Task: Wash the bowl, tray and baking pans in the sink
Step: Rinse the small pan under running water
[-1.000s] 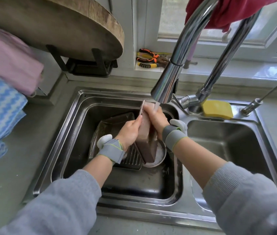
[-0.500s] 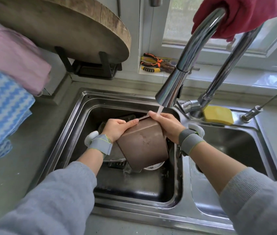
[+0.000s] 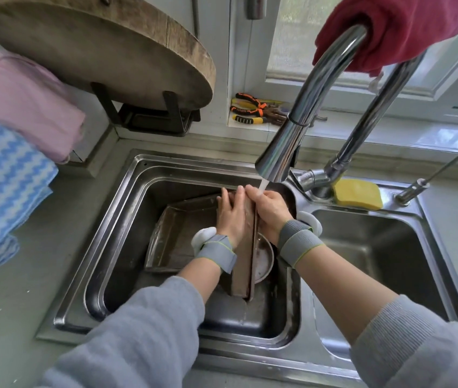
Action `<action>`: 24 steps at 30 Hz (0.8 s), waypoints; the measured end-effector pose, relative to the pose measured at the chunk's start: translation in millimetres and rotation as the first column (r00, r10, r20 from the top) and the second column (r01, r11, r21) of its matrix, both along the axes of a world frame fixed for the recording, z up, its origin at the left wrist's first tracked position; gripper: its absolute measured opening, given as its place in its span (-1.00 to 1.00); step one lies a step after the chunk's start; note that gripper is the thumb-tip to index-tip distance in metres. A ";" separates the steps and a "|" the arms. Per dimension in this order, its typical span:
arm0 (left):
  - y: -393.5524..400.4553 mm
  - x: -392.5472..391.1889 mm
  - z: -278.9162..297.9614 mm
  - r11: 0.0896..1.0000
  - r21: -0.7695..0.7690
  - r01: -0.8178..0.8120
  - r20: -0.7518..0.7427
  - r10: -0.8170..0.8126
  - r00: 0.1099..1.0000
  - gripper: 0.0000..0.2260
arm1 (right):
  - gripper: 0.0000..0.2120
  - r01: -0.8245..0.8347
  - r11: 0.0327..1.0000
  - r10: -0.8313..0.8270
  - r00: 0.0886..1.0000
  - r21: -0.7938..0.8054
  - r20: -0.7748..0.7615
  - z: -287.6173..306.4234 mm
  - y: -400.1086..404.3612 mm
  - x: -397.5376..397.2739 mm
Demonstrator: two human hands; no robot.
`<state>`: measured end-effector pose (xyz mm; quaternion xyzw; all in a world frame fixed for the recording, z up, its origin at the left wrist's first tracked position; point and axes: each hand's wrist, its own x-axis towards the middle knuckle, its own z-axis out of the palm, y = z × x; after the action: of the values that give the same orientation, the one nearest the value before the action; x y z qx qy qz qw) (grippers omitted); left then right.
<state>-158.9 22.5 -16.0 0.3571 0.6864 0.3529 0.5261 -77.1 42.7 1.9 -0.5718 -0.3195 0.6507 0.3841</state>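
A brown baking pan (image 3: 243, 271) stands on edge in the left sink basin (image 3: 121, 236), under water running from the faucet (image 3: 284, 147). My left hand (image 3: 232, 217) lies flat against the pan's left face, fingers straight. My right hand (image 3: 268, 210) grips the pan's upper rim from the right, in the stream. A second, larger pan (image 3: 174, 233) leans in the basin to the left. A round metal bowl (image 3: 264, 257) lies behind the upright pan, partly hidden.
The right basin (image 3: 376, 247) holds nothing. A yellow sponge (image 3: 358, 193) sits behind it. A round wooden board (image 3: 104, 49) stands on a rack at the back left, cloths (image 3: 9, 152) hang at left, pliers (image 3: 253, 109) lie on the sill, a red cloth (image 3: 390, 29) drapes the faucet.
The pan has turned from showing its broad base to standing edge-on again. My left hand moved from the rim to lie flat on its side.
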 end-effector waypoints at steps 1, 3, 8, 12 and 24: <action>1.2 -2.7 -1.0 0.999 -0.040 0.004 -0.007 -0.004 1.000 -0.36 | -0.76 0.007 1.000 -0.007 1.000 0.000 -0.024 -0.3 -0.2 0.0; -1.0 1.0 -0.4 0.999 -0.024 0.022 -0.062 -0.024 0.998 -0.35 | -0.73 0.057 0.998 -0.057 0.996 -0.003 -0.064 -2.7 1.7 -0.3; -24.8 0.1 -4.5 0.976 0.110 0.186 -0.188 -0.163 0.969 -0.40 | -0.66 0.193 0.981 -0.193 0.980 -0.015 -0.037 -2.8 11.5 2.4; -32.6 -14.3 -4.3 0.985 -0.091 0.148 -0.092 -0.156 0.983 -0.34 | -0.70 0.253 0.967 -0.253 0.967 0.005 -0.001 -3.6 23.6 4.6; -16.7 -8.8 2.5 0.980 -0.026 0.198 -0.069 -0.200 0.977 -0.47 | -0.82 0.194 0.980 -0.192 0.980 0.035 -0.061 -10.1 26.9 8.7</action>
<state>-167.7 5.8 -13.6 0.4313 0.6688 0.2789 0.5375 -68.4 69.6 -8.2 -0.5734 -0.2646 0.6197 0.4660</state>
